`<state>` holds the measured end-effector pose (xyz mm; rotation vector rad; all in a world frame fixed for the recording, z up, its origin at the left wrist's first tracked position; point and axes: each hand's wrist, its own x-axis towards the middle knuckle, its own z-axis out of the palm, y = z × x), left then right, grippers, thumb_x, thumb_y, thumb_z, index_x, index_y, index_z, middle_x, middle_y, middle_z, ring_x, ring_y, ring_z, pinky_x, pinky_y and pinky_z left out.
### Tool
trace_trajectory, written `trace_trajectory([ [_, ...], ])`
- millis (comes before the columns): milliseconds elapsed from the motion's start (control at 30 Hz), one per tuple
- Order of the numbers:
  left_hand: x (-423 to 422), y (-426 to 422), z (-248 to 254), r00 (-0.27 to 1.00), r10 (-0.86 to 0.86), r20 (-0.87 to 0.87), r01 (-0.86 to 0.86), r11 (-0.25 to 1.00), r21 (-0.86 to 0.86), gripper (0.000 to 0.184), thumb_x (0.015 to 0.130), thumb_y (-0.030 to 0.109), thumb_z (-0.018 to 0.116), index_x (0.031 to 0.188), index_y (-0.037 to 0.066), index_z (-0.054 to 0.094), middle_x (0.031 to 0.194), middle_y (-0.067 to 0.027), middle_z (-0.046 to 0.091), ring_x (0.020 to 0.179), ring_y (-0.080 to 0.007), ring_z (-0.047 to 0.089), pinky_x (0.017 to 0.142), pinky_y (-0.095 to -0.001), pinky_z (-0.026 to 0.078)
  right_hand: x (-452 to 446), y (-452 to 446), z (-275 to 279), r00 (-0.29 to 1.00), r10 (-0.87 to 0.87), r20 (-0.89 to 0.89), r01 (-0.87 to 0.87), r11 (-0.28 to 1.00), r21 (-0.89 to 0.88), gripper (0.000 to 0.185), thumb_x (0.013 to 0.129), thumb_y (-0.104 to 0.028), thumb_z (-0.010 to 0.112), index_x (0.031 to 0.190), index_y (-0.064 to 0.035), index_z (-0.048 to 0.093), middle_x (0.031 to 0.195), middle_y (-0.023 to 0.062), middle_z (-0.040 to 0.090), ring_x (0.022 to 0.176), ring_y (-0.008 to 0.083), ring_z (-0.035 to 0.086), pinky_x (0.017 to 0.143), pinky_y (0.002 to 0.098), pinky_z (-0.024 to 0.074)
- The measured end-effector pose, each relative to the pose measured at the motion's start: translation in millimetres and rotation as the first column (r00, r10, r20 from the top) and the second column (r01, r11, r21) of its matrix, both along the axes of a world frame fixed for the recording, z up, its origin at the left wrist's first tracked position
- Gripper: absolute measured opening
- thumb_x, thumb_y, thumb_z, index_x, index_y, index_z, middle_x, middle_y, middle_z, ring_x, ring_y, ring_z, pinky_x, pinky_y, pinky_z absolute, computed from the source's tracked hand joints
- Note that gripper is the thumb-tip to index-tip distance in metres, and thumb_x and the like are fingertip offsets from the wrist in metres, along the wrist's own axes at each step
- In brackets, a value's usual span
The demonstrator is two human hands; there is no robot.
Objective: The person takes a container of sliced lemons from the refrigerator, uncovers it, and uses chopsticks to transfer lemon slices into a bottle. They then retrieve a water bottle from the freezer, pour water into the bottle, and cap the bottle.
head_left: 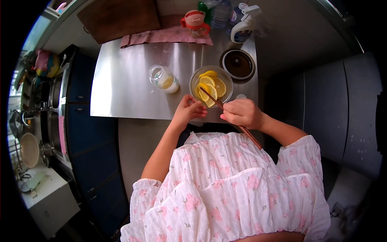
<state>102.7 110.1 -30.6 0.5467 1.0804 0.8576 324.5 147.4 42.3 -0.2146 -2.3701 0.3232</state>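
**As chopsticks [250, 137] touch lemon slices [220, 86], the left hand [188, 111] sits beside the glass bowl [229, 82]**

While the right hand [244, 113] is closed around the dark wooden chopsticks, their tips rest among the yellow slices, which lie overlapping inside the clear bowl. The chopsticks slant back toward the person's floral dress [225, 177]. At the bowl's near left edge, the left hand has its fingers loosely curled; whether it touches the rim or pinches something, I cannot tell.

The bowl stands near the front edge of a stainless-steel table [125, 76]. To its left, well apart, is an open glass jar [165, 80] with pale contents. Just beyond the bowl, to the right, lies a round, dark-centred object with a pale rim [238, 64]. Toward the back are a pink cloth [165, 37], a red-handled cup [195, 20] and a white spray bottle [243, 30]; a brown wooden board [121, 20] leans at the left.
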Motion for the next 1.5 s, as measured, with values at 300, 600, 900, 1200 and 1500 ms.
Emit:
trace_trajectory([
  [300, 0, 0, -1, 1.0, -0.003, -0.011, 0.003, 1.0, -0.016, 0.02, 0.089, 0.011, 0.054, 0.095, 0.003, 0.036, 0.087, -0.0187, 0.061, 0.075, -0.0247, 0.065, 0.07, -0.0326, 0.056, 5, 6, -34, 0.901, -0.383, -0.203, 0.275, 0.867, -0.415, 0.006, 0.084, -0.003, 0.059, 0.087, -0.0038, 0.053, 0.08, 0.0093, 0.058, 0.061, 0.0226, 0.059, 0.057, 0.0287, 0.0479],
  [600, -1, -1, -1, 1.0, 0.0, -0.002, 0.0, 1.0, -0.022, 0.02, 0.089, 0.011, 0.054, 0.095, 0.003, 0.037, 0.088, -0.0186, 0.061, 0.075, -0.0246, 0.065, 0.07, -0.0325, 0.056, 22, -14, -37, 0.745, -0.656, -0.123, 0.31, 0.504, -0.806, 0.013, 0.094, -0.013, 0.049, 0.089, -0.0012, 0.049, 0.079, 0.0076, 0.058, 0.062, 0.0107, 0.057, 0.058, 0.0219, 0.0483],
  [900, 0, -2, -1, 1.0, 0.007, -0.003, -0.007, 1.0, -0.017, 0.018, 0.089, 0.01, 0.053, 0.095, 0.003, 0.038, 0.088, -0.0182, 0.062, 0.076, -0.0247, 0.065, 0.07, -0.0319, 0.056, 6, 11, -22, 0.852, -0.484, -0.202, 0.378, 0.834, -0.402, 0.01, 0.084, -0.006, 0.061, 0.091, -0.0043, 0.054, 0.081, 0.01, 0.06, 0.068, 0.0219, 0.06, 0.061, 0.0277, 0.0479],
  [1200, 2, -2, -3, 0.999, 0.032, -0.003, -0.032, 0.999, -0.002, 0.02, 0.089, 0.01, 0.054, 0.095, 0.003, 0.037, 0.086, -0.0183, 0.061, 0.075, -0.0247, 0.064, 0.068, -0.0326, 0.056, -5, 36, -51, 0.872, -0.486, -0.057, 0.394, 0.766, -0.509, 0.006, 0.086, -0.01, 0.059, 0.086, -0.004, 0.055, 0.076, 0.0087, 0.059, 0.068, 0.0199, 0.06, 0.06, 0.0284, 0.0473],
  [1500, 4, -3, -6, 0.999, 0.054, 0.0, -0.054, 0.998, 0.017, 0.019, 0.089, 0.009, 0.053, 0.096, 0.002, 0.037, 0.086, -0.0184, 0.061, 0.076, -0.0246, 0.064, 0.07, -0.0329, 0.056, -5, 71, -55, 0.785, -0.619, -0.039, 0.194, 0.306, -0.932, 0.019, 0.092, -0.019, 0.053, 0.081, -0.0028, 0.052, 0.065, 0.0056, 0.059, 0.05, 0.0093, 0.056, 0.045, 0.0198, 0.0452],
])
